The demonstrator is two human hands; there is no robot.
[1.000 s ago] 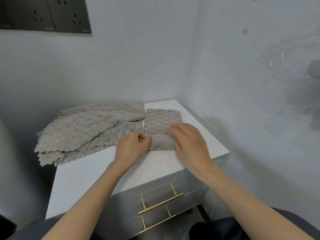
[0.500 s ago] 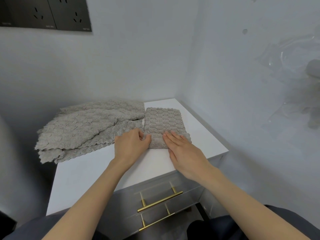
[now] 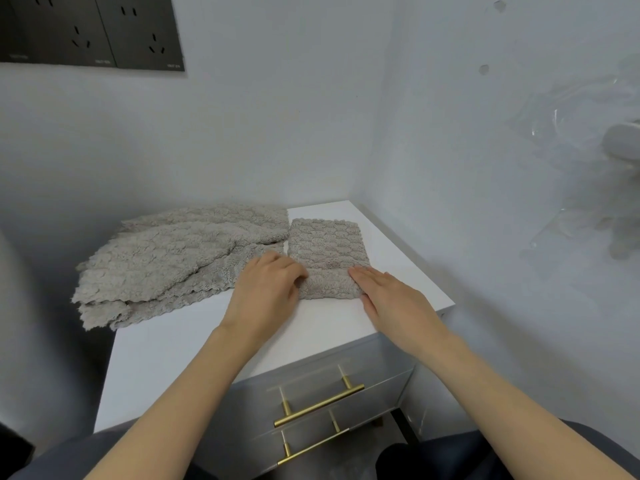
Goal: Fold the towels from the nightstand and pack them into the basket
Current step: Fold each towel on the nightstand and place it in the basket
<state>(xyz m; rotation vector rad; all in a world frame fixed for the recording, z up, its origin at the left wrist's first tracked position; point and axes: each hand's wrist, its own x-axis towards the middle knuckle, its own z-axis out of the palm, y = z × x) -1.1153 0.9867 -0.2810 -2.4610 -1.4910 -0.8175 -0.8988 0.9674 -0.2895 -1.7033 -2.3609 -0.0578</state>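
Note:
A small grey textured towel [image 3: 327, 251], folded into a rectangle, lies at the back right of the white nightstand top [image 3: 194, 344]. My left hand [image 3: 266, 289] holds its near left edge, fingers curled onto the cloth. My right hand [image 3: 391, 299] lies flat with straight fingers on its near right corner. A loose pile of the same grey towels [image 3: 166, 261] is spread over the back left of the nightstand and hangs over its left edge. No basket is in view.
The nightstand stands in a wall corner, walls close behind and to the right. Two grey drawers with brass bar handles [image 3: 318, 405] face me. Dark wall sockets [image 3: 90, 29] are at the upper left. Clear plastic [image 3: 588, 161] hangs at the right.
My right hand has slid from the middle of the folded towel to its near right corner and flattened. My left hand stays at the near left edge.

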